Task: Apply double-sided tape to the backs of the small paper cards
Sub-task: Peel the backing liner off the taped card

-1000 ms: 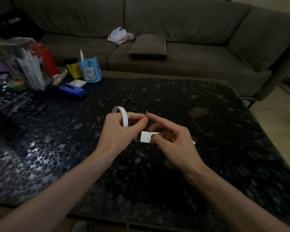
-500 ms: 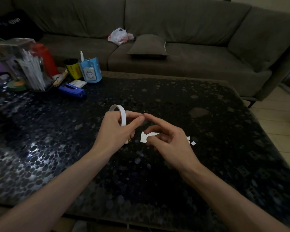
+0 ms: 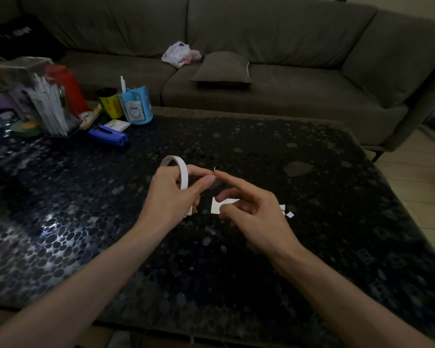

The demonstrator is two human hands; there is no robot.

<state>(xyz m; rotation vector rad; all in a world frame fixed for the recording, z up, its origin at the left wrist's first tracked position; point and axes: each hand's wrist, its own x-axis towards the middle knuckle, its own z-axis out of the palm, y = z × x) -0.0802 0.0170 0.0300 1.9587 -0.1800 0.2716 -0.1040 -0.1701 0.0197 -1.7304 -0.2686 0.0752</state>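
Note:
My left hand [image 3: 172,197] holds a thin white roll of double-sided tape [image 3: 180,172] above the dark table, fingers curled through the ring. My right hand [image 3: 251,212] sits just to its right, index finger stretched out so its tip meets my left fingertips, where a tiny bit of white tape shows. A small white paper card [image 3: 217,205] is pinched between my right thumb and curled fingers. A card with a coloured edge [image 3: 193,211] lies under my left hand. Small white scraps [image 3: 288,212] lie on the table beside my right hand.
The black pebble-patterned table [image 3: 236,272] carries clutter at its far left: a blue stapler [image 3: 108,136], a blue pen cup [image 3: 136,109], a yellow can [image 3: 109,102], a red bottle [image 3: 68,89] and a clear holder of white sticks [image 3: 48,109]. A grey sofa [image 3: 261,46] stands behind.
Both hands have drifted slightly left and toward me. The white scraps right of my right hand have come into view. The fingertips stay together at the tape end.

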